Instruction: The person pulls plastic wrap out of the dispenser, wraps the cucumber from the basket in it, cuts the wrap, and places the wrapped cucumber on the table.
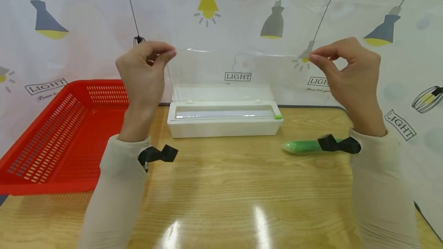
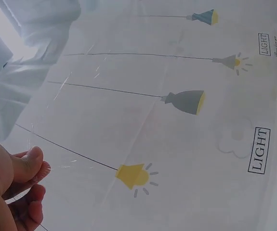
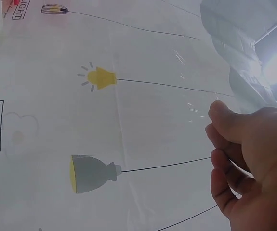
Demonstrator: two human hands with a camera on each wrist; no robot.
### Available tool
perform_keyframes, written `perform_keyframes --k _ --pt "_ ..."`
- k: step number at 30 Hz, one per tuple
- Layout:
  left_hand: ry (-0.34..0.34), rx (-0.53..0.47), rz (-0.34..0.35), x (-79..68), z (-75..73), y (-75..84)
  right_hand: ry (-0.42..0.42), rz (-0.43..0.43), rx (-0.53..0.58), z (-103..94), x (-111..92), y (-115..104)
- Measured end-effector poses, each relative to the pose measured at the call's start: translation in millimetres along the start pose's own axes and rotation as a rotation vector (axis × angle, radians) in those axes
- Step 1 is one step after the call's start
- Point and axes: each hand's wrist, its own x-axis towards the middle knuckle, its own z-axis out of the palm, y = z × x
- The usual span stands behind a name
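A clear sheet of cling film is stretched between my raised hands, its upper edge showing as a shiny line. My left hand pinches one corner between thumb and fingers. At the other corner, the thumb and fingers of my right hand pinch the film. Below and behind the hands, a white cling film dispenser box stands with its lid raised and a film roll inside. In both wrist views, only faint glints reveal the film. Whether it still joins the roll is hard to see.
A red plastic basket stands at the left of the wooden table. Under my right wrist lies a green cucumber, partly covered by the black wrist camera. A white sheet printed with lamps hangs behind the table.
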Motion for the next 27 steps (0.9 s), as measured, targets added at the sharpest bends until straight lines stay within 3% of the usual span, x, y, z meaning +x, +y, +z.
perform_keyframes --k 4,9,11,15,18,21,27 --pt "0.004 0.022 0.050 -3.6 -6.2 3.4 0.006 -0.003 0.004 -7.0 -2.8 -8.2" --pt "-0.055 -0.002 0.169 -14.8 -19.8 6.1 -0.087 -0.041 0.033 -18.0 -10.3 -13.0" --pt "-0.097 -0.009 0.218 -20.7 -26.3 6.6 -0.149 -0.058 0.083 -23.3 -15.9 -14.5" --pt "-0.154 -0.031 0.226 -34.8 -38.8 8.1 -0.262 -0.044 0.207 -33.4 -32.9 -18.2" --pt "-0.198 -0.075 0.253 -46.4 -45.6 8.1 -0.322 -0.023 0.265 -38.5 -46.2 -20.8" --pt "-0.274 -0.117 0.299 -57.0 -50.4 7.2 -0.355 -0.067 0.300 -40.8 -57.2 -22.2" --pt "-0.433 -0.204 0.409 -75.7 -58.6 -2.6 -0.431 -0.126 0.579 -40.1 -78.7 -21.5"
